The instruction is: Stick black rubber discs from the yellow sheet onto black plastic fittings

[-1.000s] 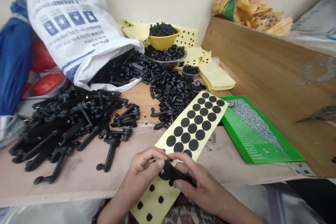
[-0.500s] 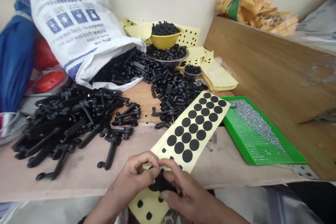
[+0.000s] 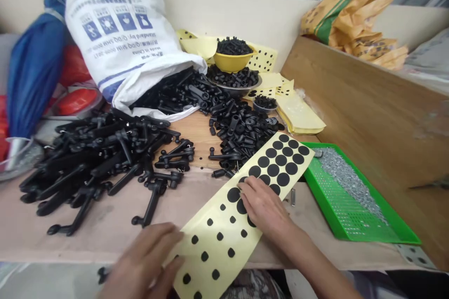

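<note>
A long yellow backing sheet (image 3: 224,238) with rows of black round stickers (image 3: 280,163) lies slanted over the table's front edge. My right hand (image 3: 261,208) rests on its middle, holding nothing. Its fingers lie loosely apart and the tips touch the nearest large stickers. My left hand (image 3: 147,261) is low at the sheet's left edge, fingers against the paper and smeared by motion. A small black piece (image 3: 101,273) shows beside that wrist; I cannot tell whether the hand holds it.
A heap of black plastic levers (image 3: 94,163) fills the left. Smaller black parts (image 3: 242,131) spill from a white sack (image 3: 122,42) at the back. A yellow bowl (image 3: 233,60) and a green tray of metal pins (image 3: 351,196) stand right, below a slanted wooden board (image 3: 368,107).
My hands have separated; together they were working a black part over the sheet. The right hand went forward onto the stickers and the left dropped to the sheet's left edge. The view shifted slightly.
</note>
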A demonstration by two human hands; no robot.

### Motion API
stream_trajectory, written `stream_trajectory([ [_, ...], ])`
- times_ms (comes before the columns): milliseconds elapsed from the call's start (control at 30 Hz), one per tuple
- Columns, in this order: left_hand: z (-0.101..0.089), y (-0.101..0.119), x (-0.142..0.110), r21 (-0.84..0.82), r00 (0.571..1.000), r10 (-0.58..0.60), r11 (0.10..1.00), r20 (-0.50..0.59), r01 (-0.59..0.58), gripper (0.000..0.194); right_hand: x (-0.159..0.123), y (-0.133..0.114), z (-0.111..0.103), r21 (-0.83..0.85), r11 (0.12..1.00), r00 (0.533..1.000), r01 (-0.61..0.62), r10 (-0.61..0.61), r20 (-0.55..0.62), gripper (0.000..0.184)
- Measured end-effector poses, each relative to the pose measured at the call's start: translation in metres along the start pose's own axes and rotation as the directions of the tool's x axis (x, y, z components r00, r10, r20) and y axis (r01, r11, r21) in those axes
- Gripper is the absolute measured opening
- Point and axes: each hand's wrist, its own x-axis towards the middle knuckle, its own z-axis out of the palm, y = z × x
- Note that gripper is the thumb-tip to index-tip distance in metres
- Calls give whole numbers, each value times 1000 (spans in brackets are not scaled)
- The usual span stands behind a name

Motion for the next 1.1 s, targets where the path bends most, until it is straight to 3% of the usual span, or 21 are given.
stream_trajectory([
  [67, 24, 33, 33, -2, 990, 139, 990, 23, -139, 28, 0, -2, 5, -61, 998, 999, 27, -28, -20, 26],
  [133, 43, 56, 63, 69, 979, 144, 985, 144, -155, 31, -3, -3, 7, -80, 996, 999, 40, -42, -28, 25],
  [267, 60, 64, 90, 224, 962, 126, 958, 241, -181, 38, -9, -4, 6, -44, 999, 1000, 25, -25, -12, 21],
  [433, 57, 59, 95, 230, 953, 139, 952, 268, -203, 47, -10, -8, 10, -4, 1000, 999, -25, 25, -41, 21],
  [700, 58, 63, 103, 251, 955, 125, 948, 269, -195, 40, -6, -7, -1, 284, 956, 996, -77, 85, -16, 20],
  [933, 58, 63, 104, 247, 954, 124, 949, 274, -195, 41, -3, -5, 10, 61, 998, 997, -30, 35, -75, 19],
  [1100, 58, 64, 104, 252, 955, 118, 949, 271, -189, 39, -1, -5, 7, 72, 997, 999, -22, 24, -30, 19],
])
